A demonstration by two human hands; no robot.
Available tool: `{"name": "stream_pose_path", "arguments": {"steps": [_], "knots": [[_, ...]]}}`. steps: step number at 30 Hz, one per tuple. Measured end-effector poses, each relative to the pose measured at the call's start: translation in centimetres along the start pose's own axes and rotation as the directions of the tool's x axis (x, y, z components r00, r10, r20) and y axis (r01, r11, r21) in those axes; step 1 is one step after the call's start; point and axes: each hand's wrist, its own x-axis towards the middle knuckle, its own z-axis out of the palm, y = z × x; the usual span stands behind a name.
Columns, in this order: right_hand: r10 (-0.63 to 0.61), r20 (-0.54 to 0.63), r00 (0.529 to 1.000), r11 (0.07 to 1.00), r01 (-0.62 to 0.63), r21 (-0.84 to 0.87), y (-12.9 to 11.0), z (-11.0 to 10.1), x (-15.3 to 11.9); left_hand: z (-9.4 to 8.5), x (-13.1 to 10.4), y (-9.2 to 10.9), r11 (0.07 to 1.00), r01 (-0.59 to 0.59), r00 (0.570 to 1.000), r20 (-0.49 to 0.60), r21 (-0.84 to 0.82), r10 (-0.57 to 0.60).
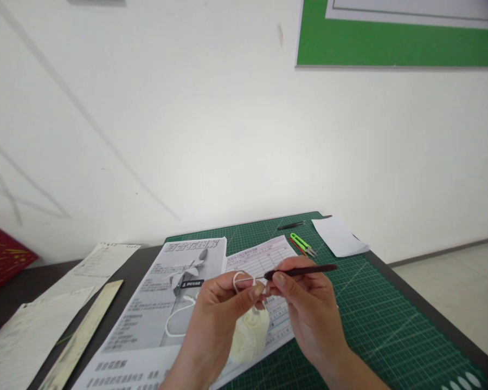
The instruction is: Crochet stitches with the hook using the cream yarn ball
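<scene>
A crochet hook [299,271] with a dark handle lies in the closed fingers of my right hand [309,303], its thin metal shaft pointing left. White yarn [238,277] loops around the shaft near its tip. My left hand [217,314] pinches the yarn just below that loop, thumb against forefinger. The fingertips of both hands nearly meet. Below them sits a cream ball of yarn [250,336], partly covered by my left hand. A loose yarn tail [167,325] curves over the printed sheet on the left.
Printed sheets [146,303] lie on a green cutting mat [382,325]. Green thread snips [301,242], dark tweezers [290,225] and a white paper [339,236] lie toward the back. Left are more papers [81,276] and a ruler-like strip [81,336]. A white wall [228,108] stands behind.
</scene>
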Motion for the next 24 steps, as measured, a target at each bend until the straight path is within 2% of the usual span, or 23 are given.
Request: {"name": "stream_pose_path", "arguments": {"steps": [2,5,7,11,16,24], "knots": [[-0.036,-0.001,0.999,0.999,0.036,-0.041,0.2,0.0,0.0,0.0,0.1,-0.1,1.000,-0.018,1.000,-0.012,0.018,0.018],[-0.069,0.070,0.995,0.992,0.076,-0.099,0.4,0.1,0.0,0.1,0.2,-0.4,1.000,-0.010,1.000,-0.023,0.023,0.011],[-0.044,0.111,0.993,0.993,0.056,-0.105,0.5,0.3,0.2,0.2,0.3,-0.7,1.000,-0.011,0.999,-0.034,0.026,0.012],[0.006,0.104,0.995,0.997,0.002,-0.082,0.5,0.6,0.6,0.1,0.4,-1.1,0.998,-0.046,0.997,-0.052,0.041,0.048],[0.124,0.092,0.988,0.990,-0.130,0.060,0.7,0.6,0.7,0.0,0.3,-1.1,0.993,-0.085,0.995,-0.050,0.087,0.090],[0.149,0.071,0.986,0.987,-0.152,0.043,0.8,0.6,1.0,-0.4,0.6,-1.5,0.992,-0.071,0.997,0.013,0.107,0.070]]}}
